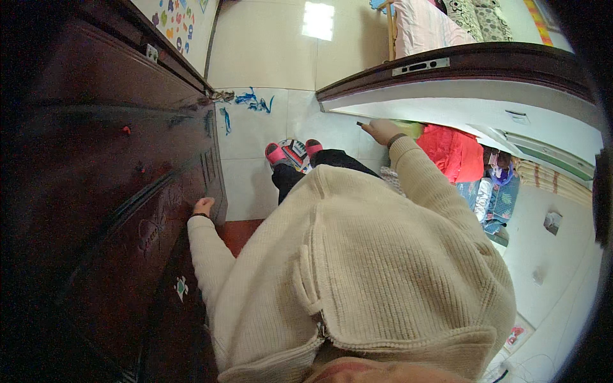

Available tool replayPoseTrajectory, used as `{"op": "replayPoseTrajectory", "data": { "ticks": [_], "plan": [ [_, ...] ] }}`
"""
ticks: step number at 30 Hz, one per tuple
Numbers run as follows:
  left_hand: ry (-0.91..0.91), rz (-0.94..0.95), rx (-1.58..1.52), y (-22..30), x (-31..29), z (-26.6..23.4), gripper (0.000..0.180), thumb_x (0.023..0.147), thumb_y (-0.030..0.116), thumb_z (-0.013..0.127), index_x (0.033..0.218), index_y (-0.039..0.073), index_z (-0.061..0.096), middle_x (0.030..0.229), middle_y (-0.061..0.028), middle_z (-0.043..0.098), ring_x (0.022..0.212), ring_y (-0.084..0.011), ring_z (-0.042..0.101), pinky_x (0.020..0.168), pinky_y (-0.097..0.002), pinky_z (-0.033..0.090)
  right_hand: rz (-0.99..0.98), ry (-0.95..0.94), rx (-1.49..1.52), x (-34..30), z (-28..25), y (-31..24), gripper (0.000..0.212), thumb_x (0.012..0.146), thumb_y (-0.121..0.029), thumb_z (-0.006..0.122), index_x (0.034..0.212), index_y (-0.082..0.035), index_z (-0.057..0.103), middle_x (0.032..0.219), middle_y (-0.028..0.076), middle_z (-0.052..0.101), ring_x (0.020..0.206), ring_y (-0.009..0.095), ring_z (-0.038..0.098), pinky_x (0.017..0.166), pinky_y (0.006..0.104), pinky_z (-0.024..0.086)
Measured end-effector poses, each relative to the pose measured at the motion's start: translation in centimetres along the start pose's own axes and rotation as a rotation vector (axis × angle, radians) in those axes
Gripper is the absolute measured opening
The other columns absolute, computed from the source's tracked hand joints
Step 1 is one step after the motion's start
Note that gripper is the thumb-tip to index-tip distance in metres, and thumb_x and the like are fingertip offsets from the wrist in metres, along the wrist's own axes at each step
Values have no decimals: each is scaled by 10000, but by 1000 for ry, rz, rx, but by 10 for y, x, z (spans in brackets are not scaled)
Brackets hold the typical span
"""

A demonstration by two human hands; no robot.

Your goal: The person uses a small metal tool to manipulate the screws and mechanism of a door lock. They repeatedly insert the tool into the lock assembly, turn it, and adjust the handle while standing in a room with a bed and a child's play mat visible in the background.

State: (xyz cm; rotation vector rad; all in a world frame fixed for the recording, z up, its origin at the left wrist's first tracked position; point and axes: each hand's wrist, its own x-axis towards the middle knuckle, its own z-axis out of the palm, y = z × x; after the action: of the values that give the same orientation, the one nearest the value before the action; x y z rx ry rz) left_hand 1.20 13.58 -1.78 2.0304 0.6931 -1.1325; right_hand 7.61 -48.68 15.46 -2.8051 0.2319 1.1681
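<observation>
My right hand point(381, 130) is stretched forward, closed round a small dark thing point(360, 124) whose tip sticks out past the fingers; its kind is too small to tell. Hanging beside the dark wooden door point(163, 172) is my left hand point(204, 206), its fingers curled in and nothing showing in them. Pink slippers point(274, 152) are on my feet, next to a round, multicoloured patterned thing point(295, 153) on the floor. Ahead of them, blue and dark crumpled strips or smears point(255, 100) mark the pale tiles at the doorway.
The door stands at my left, and a dark door frame point(460, 60) with a metal strike plate runs across the right. Beyond it is a bed with a pink sheet point(424, 30). Red cloth point(452, 152) and blue patterned fabric point(504, 204) lie to the right.
</observation>
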Motion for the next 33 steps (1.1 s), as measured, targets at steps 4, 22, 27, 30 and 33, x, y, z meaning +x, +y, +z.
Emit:
{"op": "replayPoseTrajectory", "data": {
  "ticks": [4, 22, 27, 30, 33],
  "plan": [
    [-123, -150, 48, -7, -1, -19, 479, 850, 444, 580, 1112, 43, 597, 1005, -60, 621, 898, -218, 556, 807, -355, 426, 80, -33, 51, -13, -12, -13, 483, 888, -444, 463, 978, -1, 636, 956, 215, 634, 893, 364, 604, 788, 444, 464],
    [354, -212, -166, -110, -50, 159, 373, 797, 355, 650, 986, 34, 636, 968, -122, 656, 911, -259, 614, 824, -373, 475, -459, -50, 57, 106, 39, -24, 232, 894, -261, 483, 937, -48, 566, 812, 219, 615, 763, 414, 582, 645, 472, 449],
    [462, -239, -330, -142, -22, 264, 250, 806, 277, 641, 856, 32, 646, 881, -115, 659, 831, -224, 618, 741, -373, 491, -604, 62, -15, 163, 84, -28, 249, 899, -268, 473, 972, -47, 562, 829, 219, 611, 793, 431, 569, 661, 480, 439],
    [373, -160, 114, -127, 18, 336, 131, 749, 205, 652, 778, 78, 666, 822, -88, 655, 751, -224, 619, 644, -388, 506, -670, 103, 333, 205, 137, 25, 202, 890, -214, 504, 986, -52, 578, 894, 210, 616, 849, 409, 577, 697, 462, 452],
    [220, -20, 557, -104, 24, 426, 118, 716, 200, 633, 783, 113, 677, 821, -78, 649, 733, -240, 614, 618, -402, 506, -570, 98, 173, 192, 157, 36, 234, 906, -255, 501, 983, -55, 595, 897, 217, 605, 817, 405, 577, 653, 440, 459]
  ]
}}
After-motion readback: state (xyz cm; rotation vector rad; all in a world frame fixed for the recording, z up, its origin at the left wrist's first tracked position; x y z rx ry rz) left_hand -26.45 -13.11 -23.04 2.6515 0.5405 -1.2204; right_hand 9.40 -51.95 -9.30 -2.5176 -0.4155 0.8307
